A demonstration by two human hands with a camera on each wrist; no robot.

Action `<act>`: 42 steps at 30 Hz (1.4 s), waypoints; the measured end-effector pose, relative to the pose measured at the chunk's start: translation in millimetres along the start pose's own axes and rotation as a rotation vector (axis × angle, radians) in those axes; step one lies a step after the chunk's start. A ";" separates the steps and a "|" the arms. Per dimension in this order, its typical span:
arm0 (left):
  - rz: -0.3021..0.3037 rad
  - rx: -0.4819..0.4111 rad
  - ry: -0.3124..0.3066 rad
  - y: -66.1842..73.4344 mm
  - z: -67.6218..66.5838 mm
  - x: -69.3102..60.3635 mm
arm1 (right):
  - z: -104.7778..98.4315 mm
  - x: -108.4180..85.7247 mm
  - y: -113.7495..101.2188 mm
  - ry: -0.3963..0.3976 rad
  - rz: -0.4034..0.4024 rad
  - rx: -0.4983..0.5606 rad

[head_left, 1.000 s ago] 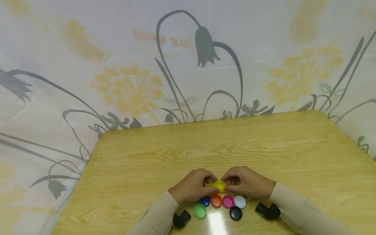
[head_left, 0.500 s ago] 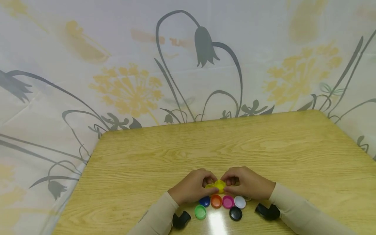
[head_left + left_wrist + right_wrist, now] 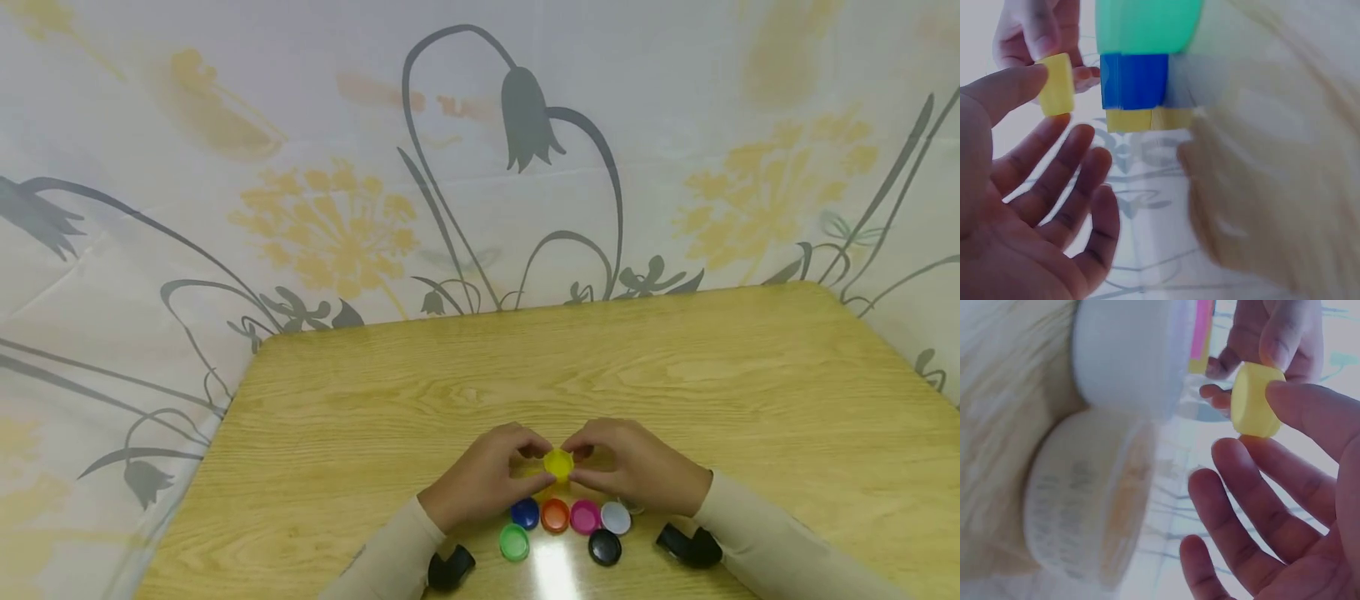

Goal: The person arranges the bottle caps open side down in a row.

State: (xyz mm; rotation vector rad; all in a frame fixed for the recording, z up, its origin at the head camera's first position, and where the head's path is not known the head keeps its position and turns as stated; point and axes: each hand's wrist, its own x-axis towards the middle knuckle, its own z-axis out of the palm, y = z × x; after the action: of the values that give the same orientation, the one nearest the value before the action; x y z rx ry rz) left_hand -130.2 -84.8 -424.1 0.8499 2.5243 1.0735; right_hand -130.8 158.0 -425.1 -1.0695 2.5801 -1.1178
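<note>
A small round yellow cap (image 3: 558,465) is held between both hands, raised off the table. My left hand (image 3: 491,471) pinches its left side with thumb and index finger; in the left wrist view the other fingers of that hand are spread loosely below the yellow cap (image 3: 1057,85). My right hand (image 3: 637,465) pinches the opposite side, and the right wrist view shows the yellow cap (image 3: 1256,400) between thumb and index finger. Under the hands, a second yellow cap (image 3: 536,490) lies on the table, partly hidden by the left thumb.
Blue (image 3: 525,514), orange (image 3: 555,517), pink (image 3: 586,517) and white caps (image 3: 616,518) form a row nearer the body. Green (image 3: 514,542) and black caps (image 3: 604,547) lie in front. A pale printed cap (image 3: 1088,500) sits beside the white one. Black curved pieces (image 3: 688,547) show by both wrists.
Both hands have lifted the yellow cap slightly up and away from the second yellow cap. The fingers look straighter than before. The other caps lie as they did.
</note>
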 end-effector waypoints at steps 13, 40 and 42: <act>0.025 -0.056 0.139 0.1 -10.5 -7.8 | -6.6 17.0 -13.8 0.084 -0.096 -0.111; 0.082 -0.086 0.290 10.4 -15.0 -13.1 | -11.5 17.2 -22.7 0.150 -0.083 0.004; 0.092 -0.094 0.295 9.6 -14.8 -12.7 | -11.6 17.4 -22.3 0.158 -0.089 -0.006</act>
State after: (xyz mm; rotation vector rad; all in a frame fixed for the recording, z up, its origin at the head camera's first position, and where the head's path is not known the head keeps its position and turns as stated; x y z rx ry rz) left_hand -122.8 -95.6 -406.7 0.8429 2.6639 1.4293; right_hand -135.6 142.8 -399.0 -1.1518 2.6802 -1.2648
